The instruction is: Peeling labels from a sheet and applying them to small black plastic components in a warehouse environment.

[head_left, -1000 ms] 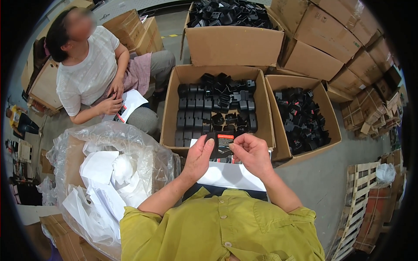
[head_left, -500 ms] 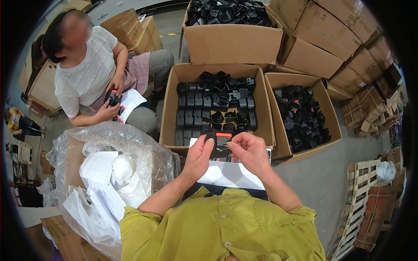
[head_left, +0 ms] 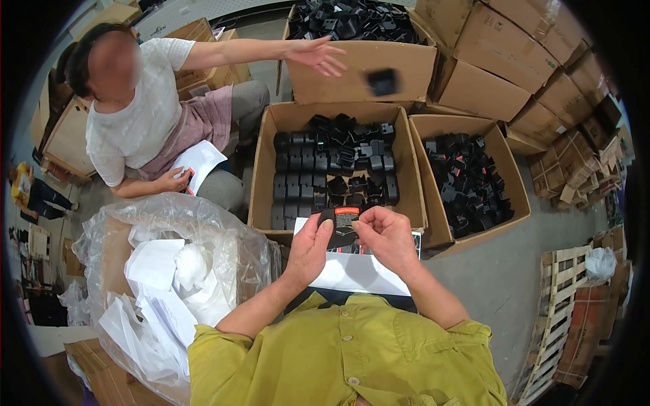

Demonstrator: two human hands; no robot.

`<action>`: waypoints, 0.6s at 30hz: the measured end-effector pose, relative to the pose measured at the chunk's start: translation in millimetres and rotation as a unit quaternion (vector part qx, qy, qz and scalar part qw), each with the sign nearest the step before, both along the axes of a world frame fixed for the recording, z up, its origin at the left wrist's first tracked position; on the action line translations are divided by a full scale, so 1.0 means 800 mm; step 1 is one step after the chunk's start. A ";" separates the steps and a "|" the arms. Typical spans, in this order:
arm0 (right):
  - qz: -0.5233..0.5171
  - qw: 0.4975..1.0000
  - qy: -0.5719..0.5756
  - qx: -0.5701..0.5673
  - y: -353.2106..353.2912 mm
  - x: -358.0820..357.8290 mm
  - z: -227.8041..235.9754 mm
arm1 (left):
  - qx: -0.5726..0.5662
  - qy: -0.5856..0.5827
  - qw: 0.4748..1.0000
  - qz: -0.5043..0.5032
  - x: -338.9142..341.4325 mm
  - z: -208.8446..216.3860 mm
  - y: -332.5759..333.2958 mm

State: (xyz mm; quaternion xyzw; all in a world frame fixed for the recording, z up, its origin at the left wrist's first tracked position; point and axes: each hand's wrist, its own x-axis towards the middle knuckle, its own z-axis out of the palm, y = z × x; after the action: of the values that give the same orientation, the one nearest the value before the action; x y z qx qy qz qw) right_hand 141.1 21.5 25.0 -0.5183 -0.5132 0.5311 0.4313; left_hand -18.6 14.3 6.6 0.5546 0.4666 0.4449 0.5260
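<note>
My left hand [head_left: 310,245] grips a rounded black plastic-looking part [head_left: 342,239], right hand [head_left: 387,238] pinching its red-topped printed label [head_left: 346,218] edgewise.

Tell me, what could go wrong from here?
The label at the right hand could end up crooked on the black part in the left hand. The blurred black piece, apparently in mid-air, might miss the boxes and hit the floor. The white sheet beneath the hands could slide away.

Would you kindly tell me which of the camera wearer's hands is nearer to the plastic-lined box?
Left. The left hand is to the right of the plastic-lined box; the right hand is farther right.
</note>
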 end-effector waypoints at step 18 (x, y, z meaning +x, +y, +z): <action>-0.047 0.898 -0.333 0.285 0.016 -0.011 -0.009 | 0.044 0.061 0.995 0.069 -0.008 -0.004 0.002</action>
State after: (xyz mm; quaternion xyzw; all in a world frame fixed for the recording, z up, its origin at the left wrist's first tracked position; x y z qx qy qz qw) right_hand 132.4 34.1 17.6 -0.5431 -0.7313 0.1374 0.3891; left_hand -25.2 15.8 3.4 0.5696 0.5147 0.4661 0.4397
